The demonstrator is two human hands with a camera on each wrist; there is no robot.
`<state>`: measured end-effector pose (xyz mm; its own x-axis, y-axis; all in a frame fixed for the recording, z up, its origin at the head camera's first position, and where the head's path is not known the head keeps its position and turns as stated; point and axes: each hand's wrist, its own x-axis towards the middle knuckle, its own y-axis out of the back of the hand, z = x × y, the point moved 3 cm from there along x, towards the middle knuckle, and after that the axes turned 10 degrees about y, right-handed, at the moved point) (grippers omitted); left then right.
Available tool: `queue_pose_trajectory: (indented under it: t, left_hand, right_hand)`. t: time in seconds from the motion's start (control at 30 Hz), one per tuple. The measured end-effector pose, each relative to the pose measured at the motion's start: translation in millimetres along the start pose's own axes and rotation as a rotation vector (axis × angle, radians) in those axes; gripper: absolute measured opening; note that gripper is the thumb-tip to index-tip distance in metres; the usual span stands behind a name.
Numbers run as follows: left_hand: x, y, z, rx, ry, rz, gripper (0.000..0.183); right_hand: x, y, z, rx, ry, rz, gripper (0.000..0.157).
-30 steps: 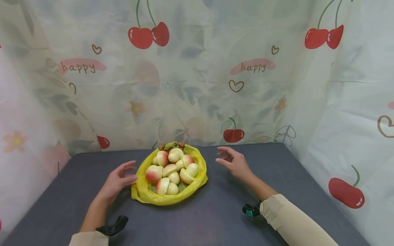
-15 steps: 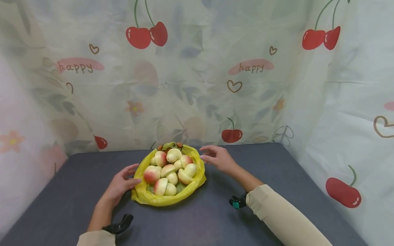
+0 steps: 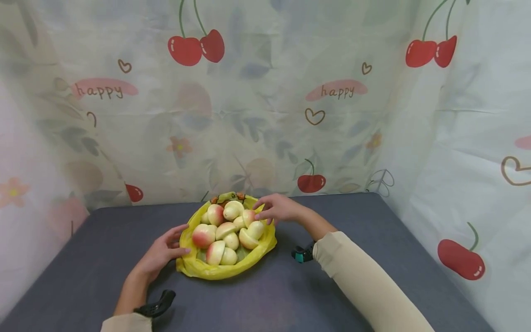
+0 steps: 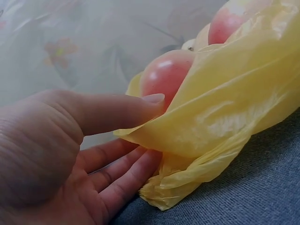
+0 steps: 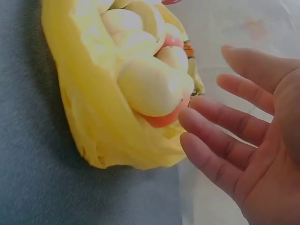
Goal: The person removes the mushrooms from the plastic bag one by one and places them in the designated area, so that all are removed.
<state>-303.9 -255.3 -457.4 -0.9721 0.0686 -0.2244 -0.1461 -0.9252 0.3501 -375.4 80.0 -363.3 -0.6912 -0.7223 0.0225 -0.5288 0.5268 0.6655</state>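
A yellow plastic bag [image 3: 201, 269], its mouth spread wide, sits on the dark table, full of peach-like fruits [image 3: 203, 235], cream with a pink blush. My left hand [image 3: 159, 253] is at the bag's left side. In the left wrist view its thumb [image 4: 124, 111] reaches over the bag's edge beside a pink fruit [image 4: 166, 75], while the other fingers lie low on the outside. At the far right rim is my right hand [image 3: 280, 208], its fingertips over the edge near the fruits. The right wrist view shows those fingers [image 5: 215, 136] spread and holding nothing.
The dark table [image 3: 265, 302] runs out around the bag. A light curtain [image 3: 265, 115] printed with cherries and leaves hangs behind it and along both sides. Something with green and orange parts [image 3: 227, 197] lies at the bag's back rim.
My right hand has moved left, from beside the bag to its far right rim. My left hand has moved slightly right, its thumb now over the left rim. The bag stays put.
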Motion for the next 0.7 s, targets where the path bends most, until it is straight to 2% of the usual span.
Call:
queue_pose_trajectory:
  t: [0.27,0.5,0.6,0.7]
  left_hand:
    - [-1.6,-0.2,2.5,0.016,-0.013,-0.047,0.080]
    - [-0.8,-0.5,2.4,0.000,-0.015,-0.078,0.081]
    - [-1.0,-0.5,1.3,0.008,-0.012,-0.078,0.081]
    - [-2.6,0.2,2.1,0.013,-0.009,-0.070,0.081]
  right_hand:
    - [12.2,-6.6,2.6,-0.025,-0.048,-0.050,0.032]
    - [17.6,-18.9,5.4,-0.107,-0.071,-0.094,0.032]
    - [16.6,-24.3,5.4,-0.127,-0.053,-0.108,0.031]
    - [16.6,-25.9,3.8,-0.180,0.008,-0.112,0.029]
